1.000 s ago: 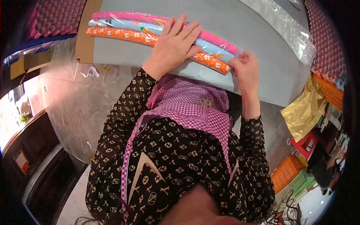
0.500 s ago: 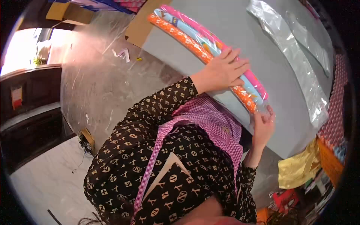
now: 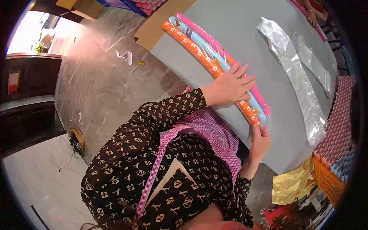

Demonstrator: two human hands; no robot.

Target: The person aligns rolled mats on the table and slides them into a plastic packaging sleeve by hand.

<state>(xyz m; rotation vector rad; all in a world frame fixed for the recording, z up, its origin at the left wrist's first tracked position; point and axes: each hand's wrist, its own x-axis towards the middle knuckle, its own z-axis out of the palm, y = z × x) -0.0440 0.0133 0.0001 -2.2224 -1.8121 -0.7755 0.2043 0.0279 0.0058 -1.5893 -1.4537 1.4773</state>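
Three patterned wrapping paper rolls lie side by side in a clear plastic sleeve: an orange roll with white flowers (image 3: 191,48), a light blue roll (image 3: 199,41) and a pink roll (image 3: 205,35). My left hand (image 3: 231,85) rests flat across them, fingers spread, covering part of their lower half. At the near end of the rolls, my right hand (image 3: 260,141) has thumb and fingers closed on the loose end of the clear plastic sleeve (image 3: 267,123). The rolls lie on a grey table (image 3: 285,115), near its edge.
Clear plastic sleeves (image 3: 293,73) lie farther across the table. Another person's hand (image 3: 312,17) touches a pink roll at the far edge. Stacked rolls (image 3: 335,122), an orange crate (image 3: 327,180) and gold foil sheet (image 3: 293,184) are at the right. Cardboard (image 3: 153,28) sits at the table's left corner.
The view has shifted, bringing another person's hand into sight at the far edge. My right hand's fingers have drawn together at the sleeve's end. My left hand stays on the rolls.
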